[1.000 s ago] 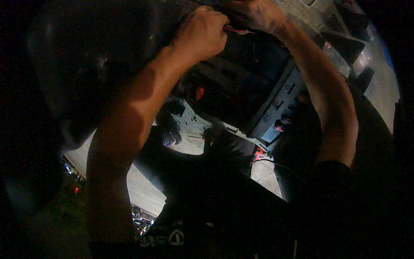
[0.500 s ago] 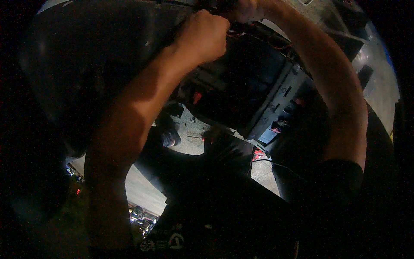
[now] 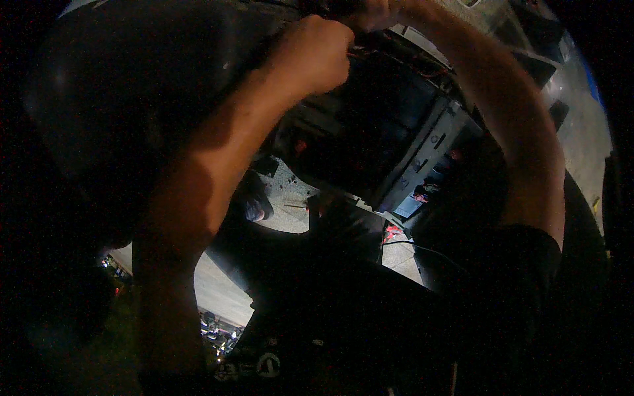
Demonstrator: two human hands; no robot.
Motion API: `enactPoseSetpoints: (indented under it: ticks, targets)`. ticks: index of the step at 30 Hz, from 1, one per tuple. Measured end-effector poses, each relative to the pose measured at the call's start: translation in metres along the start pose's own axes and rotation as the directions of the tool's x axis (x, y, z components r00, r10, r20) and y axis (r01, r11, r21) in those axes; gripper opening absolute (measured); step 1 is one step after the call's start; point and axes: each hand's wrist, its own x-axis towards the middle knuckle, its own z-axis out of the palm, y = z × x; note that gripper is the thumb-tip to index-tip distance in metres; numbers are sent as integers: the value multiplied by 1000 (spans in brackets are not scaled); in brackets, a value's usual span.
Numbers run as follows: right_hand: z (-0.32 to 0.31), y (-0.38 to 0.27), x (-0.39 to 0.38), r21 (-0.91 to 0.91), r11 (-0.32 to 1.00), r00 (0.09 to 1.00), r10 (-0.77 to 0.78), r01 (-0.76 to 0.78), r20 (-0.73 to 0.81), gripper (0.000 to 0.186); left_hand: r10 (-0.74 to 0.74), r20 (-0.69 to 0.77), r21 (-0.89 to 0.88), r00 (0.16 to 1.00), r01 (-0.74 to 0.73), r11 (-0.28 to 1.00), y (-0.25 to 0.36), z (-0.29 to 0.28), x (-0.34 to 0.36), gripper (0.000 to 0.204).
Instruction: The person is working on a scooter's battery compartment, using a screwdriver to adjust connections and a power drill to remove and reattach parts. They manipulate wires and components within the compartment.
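A dim work area lies below, with pale concrete floor [image 3: 284, 198] showing at the centre and a dark panel frame [image 3: 370, 132] spanning the upper middle. At twelve o'clock two hands meet. The left hand [image 3: 314, 56] is curled into a tight fist around a thin red wire [image 3: 360, 54] that runs toward one o'clock. The right hand [image 3: 370, 12] sits at the very top edge, partly cut off, so its finger spread cannot be told. A grey bracket [image 3: 429, 158] with slots stands at three o'clock, close under the right forearm. Both forearms crowd the opening, leaving little room between them.
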Motion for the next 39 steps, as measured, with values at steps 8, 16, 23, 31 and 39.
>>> enactPoseSetpoints:
  ticks: [8,16,23,31,39]
  targets:
    - [-12,-14,-5,127,938,930,290,-323,227,26,219,-484,196,847,-139,971,-36,18,-42,40]
    - [-2,-30,-74,908,299,510,853,-293,-116,41,84,-537,170,840,11,985,-58,23,-46,35]
    - [5,-96,-76,961,-274,542,801,-46,254,47,43,-497,187,867,58,981,-52,21,-45,31]
    - [-20,-127,-45,740,-665,613,627,101,480,42,6,-462,170,887,82,982,-48,18,-46,33]
    - [-12,-126,-35,386,-778,556,625,495,548,56,-44,-453,93,890,97,991,-43,17,-44,33]
